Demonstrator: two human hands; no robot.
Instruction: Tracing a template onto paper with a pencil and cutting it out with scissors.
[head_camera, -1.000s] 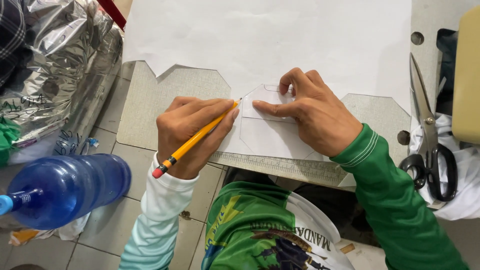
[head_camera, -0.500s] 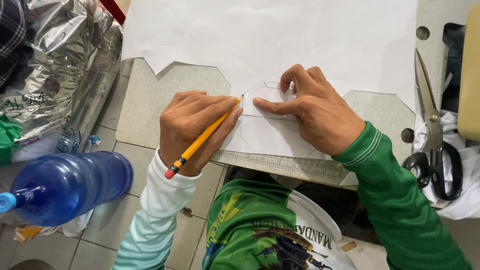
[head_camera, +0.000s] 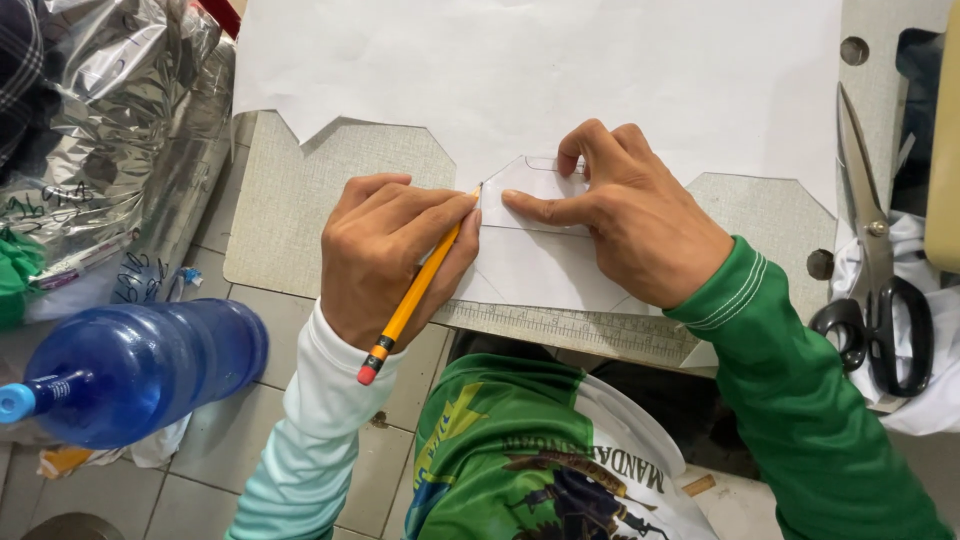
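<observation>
My left hand (head_camera: 385, 255) grips a yellow pencil (head_camera: 415, 295) with a red eraser end. Its tip touches the left edge of a small white paper template (head_camera: 535, 180). My right hand (head_camera: 625, 225) presses that template flat, thumb and fingers spread on it, over a large white paper sheet (head_camera: 540, 70). The sheet's near edge is cut into notched shapes and lies on a grey worktable (head_camera: 290, 210). A measuring scale (head_camera: 580, 325) runs along the table's near edge.
Large black-handled scissors (head_camera: 875, 290) lie on the table at the right, over white cloth. A blue plastic bottle (head_camera: 130, 370) lies at the lower left above the tiled floor. Crinkled silver foil material (head_camera: 110, 130) is piled at the upper left.
My left hand and the pencil have shifted slightly along the template's left edge. My right hand keeps pressing the template in the same place.
</observation>
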